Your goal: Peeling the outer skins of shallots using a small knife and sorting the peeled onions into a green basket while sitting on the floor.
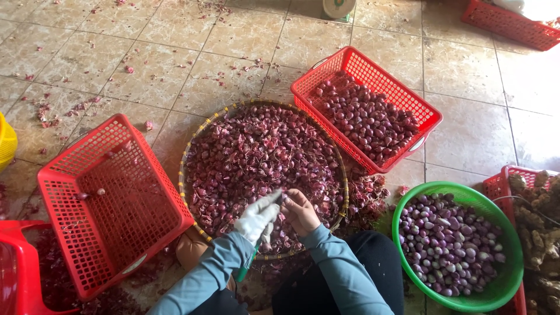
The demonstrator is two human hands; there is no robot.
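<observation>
Gloved left hand [257, 219], bare right hand [300, 211], papery shallot skins [251, 151], round woven tray [185, 157]

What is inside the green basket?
The green basket is full of peeled shallots, pale purple and white. They cover its bottom, so anything under them cannot be seen.

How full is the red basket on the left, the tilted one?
Nearly empty: the red basket shows bare mesh, with only a couple of shallots near its upper edge.
</observation>
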